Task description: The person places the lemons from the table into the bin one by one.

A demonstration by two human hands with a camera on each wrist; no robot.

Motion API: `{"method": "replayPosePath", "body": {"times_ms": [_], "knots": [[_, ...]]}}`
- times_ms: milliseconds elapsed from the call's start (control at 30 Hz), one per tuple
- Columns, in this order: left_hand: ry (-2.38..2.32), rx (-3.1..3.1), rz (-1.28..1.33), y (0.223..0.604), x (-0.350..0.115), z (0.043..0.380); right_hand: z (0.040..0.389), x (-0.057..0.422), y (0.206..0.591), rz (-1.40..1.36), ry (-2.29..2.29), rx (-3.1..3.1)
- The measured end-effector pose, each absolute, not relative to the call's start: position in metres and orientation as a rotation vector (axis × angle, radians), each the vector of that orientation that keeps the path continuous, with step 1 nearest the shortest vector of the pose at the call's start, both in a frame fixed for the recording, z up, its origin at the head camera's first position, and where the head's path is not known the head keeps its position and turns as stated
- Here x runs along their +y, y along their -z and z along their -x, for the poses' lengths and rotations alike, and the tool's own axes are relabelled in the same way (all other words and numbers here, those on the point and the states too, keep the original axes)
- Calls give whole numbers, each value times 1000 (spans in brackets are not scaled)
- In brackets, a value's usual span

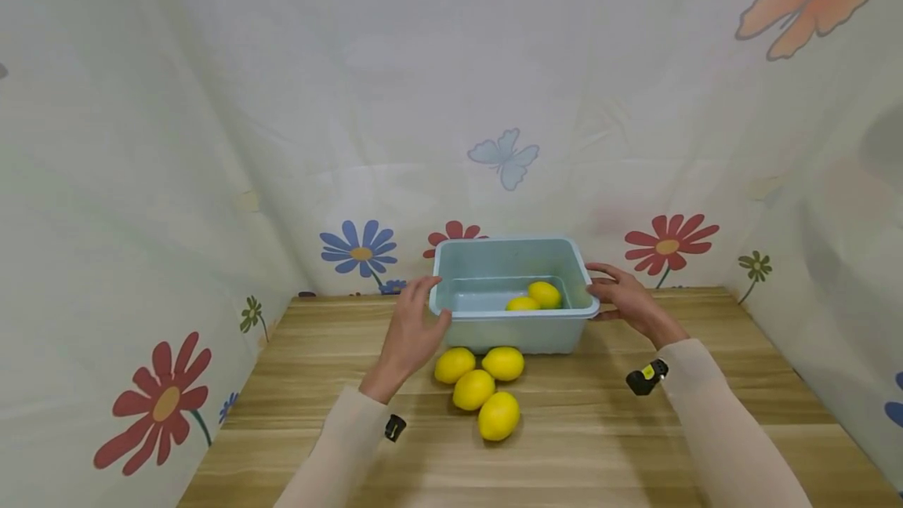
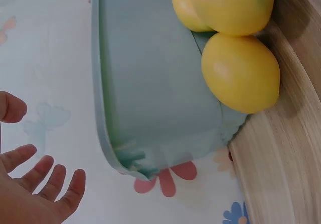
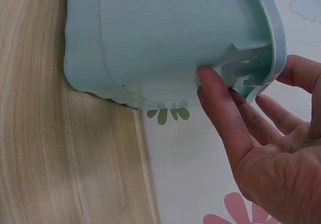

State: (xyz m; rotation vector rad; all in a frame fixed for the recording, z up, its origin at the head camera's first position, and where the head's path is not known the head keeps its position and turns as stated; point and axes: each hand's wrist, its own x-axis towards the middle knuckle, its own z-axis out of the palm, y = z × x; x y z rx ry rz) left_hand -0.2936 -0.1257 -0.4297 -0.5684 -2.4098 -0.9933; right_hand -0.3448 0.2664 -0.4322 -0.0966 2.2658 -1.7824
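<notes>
A pale blue plastic bin point(image 1: 508, 332) stands near the back of the wooden table with two lemons point(image 1: 544, 295) visible inside at its right. Several more lemons point(image 1: 474, 390) lie in a cluster before its front wall. My left hand point(image 1: 411, 333) is spread beside the bin's left end; in the left wrist view its fingers point(image 2: 42, 171) are apart from the rim and hold nothing. My right hand point(image 1: 631, 300) is at the right end. In the right wrist view one extended finger point(image 3: 220, 106) touches the end wall below the rim, beside a cut-out.
A white fabric backdrop point(image 1: 395, 100) with printed flowers and butterflies hangs behind the bin and along both sides of the table point(image 1: 317, 367). Black wrist devices point(image 1: 645, 377) are on both sleeves.
</notes>
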Motion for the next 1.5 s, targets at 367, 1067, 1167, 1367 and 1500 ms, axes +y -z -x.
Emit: {"method": "replayPosePath", "body": {"times_ms": [367,1067,1167,1367,1500], "knots": [[893,-2443,746,427,-111,256,346,269,436,105,1787,2250],[598,-2685,1040,447,-82,223,349,269,438,84,1781,2257],[574,-2726,1057,450,-79,220,349,268,437,76,1782,2260],[555,-2726,1139,459,-74,215,348,268,436,89,1784,2252],[512,-2730,1162,467,-72,212,346,269,436,95,1785,2250]]}}
